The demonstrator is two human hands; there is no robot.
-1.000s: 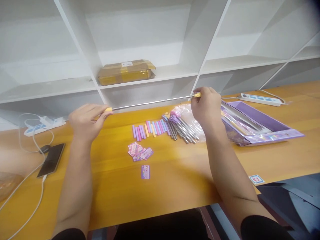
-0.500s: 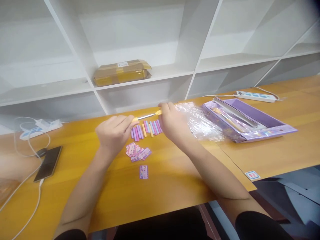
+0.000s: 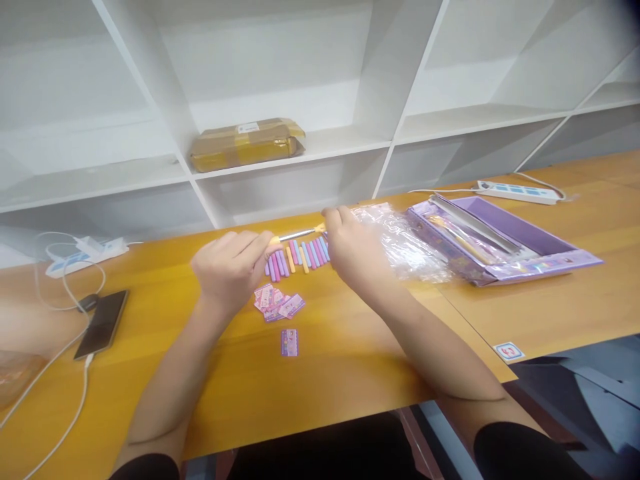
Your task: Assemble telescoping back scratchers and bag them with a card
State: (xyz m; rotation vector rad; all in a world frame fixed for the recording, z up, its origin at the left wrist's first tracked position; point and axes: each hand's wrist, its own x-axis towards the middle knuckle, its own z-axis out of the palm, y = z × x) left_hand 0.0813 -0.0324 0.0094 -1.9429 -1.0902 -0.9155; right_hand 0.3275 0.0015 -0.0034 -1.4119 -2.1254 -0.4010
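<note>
Between my hands stretches a thin silver rod (image 3: pixel 299 235) with yellow ends, roughly level above the table. My left hand (image 3: pixel 231 268) is closed around its left end. The fingers of my right hand (image 3: pixel 350 245) are closed on the right end; their grip is partly hidden and a little blurred. Just below the rod, several pink, purple, blue and yellow sticks (image 3: pixel 314 253) lie side by side in a row, partly covered by my hands. Nearer to me are a loose pile of small pink printed cards (image 3: pixel 277 303) and a single card (image 3: pixel 289 343).
Right of my hands lies crumpled clear plastic wrapping (image 3: pixel 407 247) beside an open purple box (image 3: pixel 550 263) with packaged items. A phone (image 3: pixel 103 323) with cables and a power strip (image 3: pixel 87 257) are at left. A taped parcel (image 3: pixel 247 145) sits on the white shelf (image 3: pixel 345 143).
Both hands still hold the rod in almost the same pose. The whole view has shifted slightly, with table items appearing a little farther right.
</note>
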